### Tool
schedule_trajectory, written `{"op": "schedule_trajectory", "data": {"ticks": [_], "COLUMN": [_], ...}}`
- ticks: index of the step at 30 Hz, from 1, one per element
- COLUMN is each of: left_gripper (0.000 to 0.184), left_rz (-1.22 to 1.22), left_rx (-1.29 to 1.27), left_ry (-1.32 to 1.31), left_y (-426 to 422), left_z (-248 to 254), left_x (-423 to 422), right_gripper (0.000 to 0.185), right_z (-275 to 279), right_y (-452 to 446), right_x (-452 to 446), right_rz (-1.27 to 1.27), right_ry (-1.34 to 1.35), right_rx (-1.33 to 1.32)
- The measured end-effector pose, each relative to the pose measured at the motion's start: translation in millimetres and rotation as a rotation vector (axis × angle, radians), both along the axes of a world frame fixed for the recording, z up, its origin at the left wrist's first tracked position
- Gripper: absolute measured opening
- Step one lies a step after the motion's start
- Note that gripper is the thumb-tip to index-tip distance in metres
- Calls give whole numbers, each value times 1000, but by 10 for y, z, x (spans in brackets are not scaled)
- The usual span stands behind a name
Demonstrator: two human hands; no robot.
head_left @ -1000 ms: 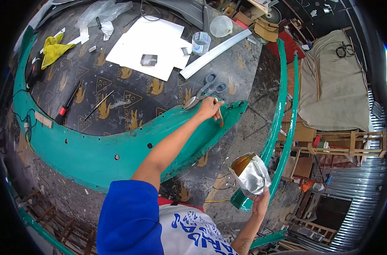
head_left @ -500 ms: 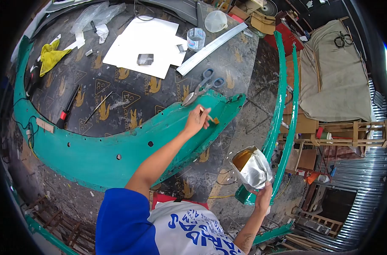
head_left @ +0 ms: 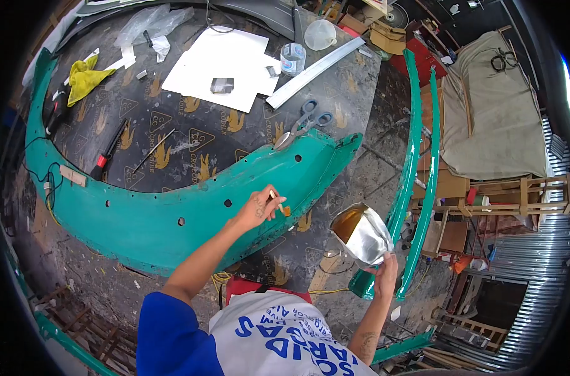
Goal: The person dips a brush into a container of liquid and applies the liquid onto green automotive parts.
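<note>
My left hand [head_left: 258, 208] is closed around a small brush with a pale wooden handle. The brush's amber tip [head_left: 287, 212] is at the near edge of a curved green panel [head_left: 141, 219]; whether it touches is unclear. The panel has several holes and lies across the dark table. My right hand [head_left: 386, 271] grips the lower side of an open silver pouch [head_left: 365, 237], held off the panel's right side, with amber-brown showing inside its mouth. Grey-handled scissors [head_left: 300, 125] lie at the panel's far edge.
White sheets [head_left: 216, 62], a clear cup [head_left: 292, 59], a metal strip [head_left: 316, 72], a yellow cloth [head_left: 87, 78] and a red-black tool [head_left: 103, 160] lie on the table [head_left: 191, 141]. Two glossy green strips [head_left: 411, 144] stand to the right. A small wooden block [head_left: 73, 176] rests on the panel.
My left hand has moved with the brush down and left along the panel, from its far right part towards its near edge. The pouch in my right hand has shifted slightly up and tilted.
</note>
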State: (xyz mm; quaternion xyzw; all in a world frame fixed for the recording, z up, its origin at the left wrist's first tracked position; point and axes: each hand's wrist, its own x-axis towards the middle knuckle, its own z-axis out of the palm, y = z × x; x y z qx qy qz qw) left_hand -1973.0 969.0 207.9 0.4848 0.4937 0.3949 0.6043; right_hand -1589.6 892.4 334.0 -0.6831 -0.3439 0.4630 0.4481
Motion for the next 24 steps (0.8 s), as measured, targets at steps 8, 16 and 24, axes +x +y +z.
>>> {"op": "schedule_trajectory", "data": {"ticks": [8, 16, 24], "left_gripper": [21, 22, 25], "left_rz": [29, -391, -208], "left_rx": [166, 699, 161], "left_ry": [-65, 356, -29], "left_y": [170, 451, 846], "left_z": [841, 1057, 1048], "left_x": [-83, 412, 107], "right_gripper": [46, 44, 47], "right_z": [80, 29, 93], "right_y": [80, 202, 356], "right_x": [-425, -683, -726], "right_rz": [86, 125, 44], "right_ry": [-96, -81, -1], "right_rx": [-71, -77, -22]}}
